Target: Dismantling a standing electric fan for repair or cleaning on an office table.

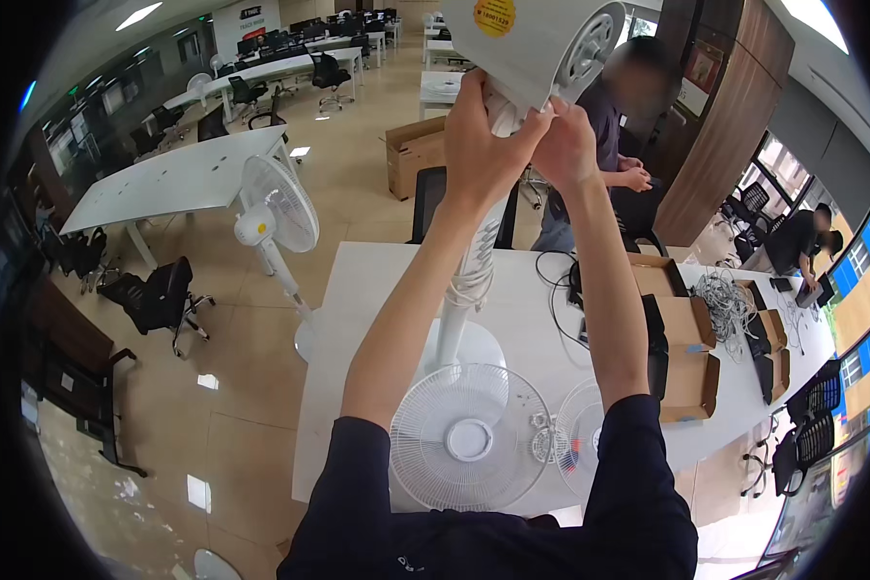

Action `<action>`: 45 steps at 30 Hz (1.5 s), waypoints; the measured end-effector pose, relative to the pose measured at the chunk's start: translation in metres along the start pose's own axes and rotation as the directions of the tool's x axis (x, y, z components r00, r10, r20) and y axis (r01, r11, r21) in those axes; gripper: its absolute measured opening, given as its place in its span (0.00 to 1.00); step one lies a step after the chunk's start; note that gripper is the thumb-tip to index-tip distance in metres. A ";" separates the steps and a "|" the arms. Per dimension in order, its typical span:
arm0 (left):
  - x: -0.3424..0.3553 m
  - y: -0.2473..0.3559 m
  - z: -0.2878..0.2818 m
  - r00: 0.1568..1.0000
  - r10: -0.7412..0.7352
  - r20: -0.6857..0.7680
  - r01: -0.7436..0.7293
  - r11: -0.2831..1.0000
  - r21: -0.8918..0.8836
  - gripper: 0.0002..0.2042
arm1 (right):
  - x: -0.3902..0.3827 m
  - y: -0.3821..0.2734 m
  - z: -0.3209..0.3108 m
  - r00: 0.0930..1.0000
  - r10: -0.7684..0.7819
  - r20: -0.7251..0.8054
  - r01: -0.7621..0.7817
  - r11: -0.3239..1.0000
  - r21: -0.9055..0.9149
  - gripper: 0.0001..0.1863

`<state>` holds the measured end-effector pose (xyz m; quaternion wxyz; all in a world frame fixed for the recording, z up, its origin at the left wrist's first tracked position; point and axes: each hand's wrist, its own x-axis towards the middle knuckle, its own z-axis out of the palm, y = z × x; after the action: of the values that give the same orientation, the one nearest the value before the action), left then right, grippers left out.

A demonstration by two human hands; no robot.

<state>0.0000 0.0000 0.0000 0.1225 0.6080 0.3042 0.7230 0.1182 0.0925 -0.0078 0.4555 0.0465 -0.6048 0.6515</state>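
Observation:
Both arms are raised high in front of me. My left hand (481,145) grips the neck of a white fan motor housing (536,41) where it meets the white stand pole (474,271). My right hand (565,145) holds the same joint from the right side. The pole runs down to a round white base (459,346) on the white table (358,319). A white wire fan grille (469,437) lies flat on the table below my arms, with a second grille (578,435) partly hidden behind my right sleeve.
Open cardboard boxes (691,358) and a tangle of cables (730,300) sit at the table's right. An assembled white fan (275,217) stands on the floor at left. A person (614,145) stands behind the table; another person (802,242) is at far right. A black office chair (159,300) stands left.

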 end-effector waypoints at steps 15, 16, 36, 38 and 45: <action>-0.018 -0.052 -0.018 0.988 0.156 -0.007 -0.154 0.982 0.109 0.43 | 0.013 -0.015 0.034 0.993 0.091 -0.080 -0.096 0.994 -0.050 0.32; -0.020 -0.051 -0.015 0.990 0.144 0.000 -0.144 0.989 0.041 0.41 | 0.013 -0.016 0.035 0.994 0.099 -0.042 -0.101 0.993 -0.053 0.33; -0.005 -0.032 -0.021 0.996 -0.034 0.088 0.033 0.999 0.013 0.34 | 0.003 -0.022 0.051 0.946 0.072 -0.317 -0.132 0.976 -0.171 0.28; -0.001 -0.040 -0.025 0.985 -0.072 0.155 0.083 0.994 -0.066 0.34 | 0.005 -0.024 0.059 0.935 0.069 -0.347 -0.143 0.971 -0.192 0.28; 0.017 -0.068 -0.044 0.863 -0.182 0.472 0.373 0.859 -0.351 0.36 | 0.004 -0.014 0.056 0.945 -0.039 -0.324 -0.073 0.943 -0.325 0.49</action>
<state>-0.0592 0.0495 -0.0300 0.4222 0.6556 0.1894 0.5967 0.0974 0.0461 0.0206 0.5449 -0.1447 -0.6227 0.5426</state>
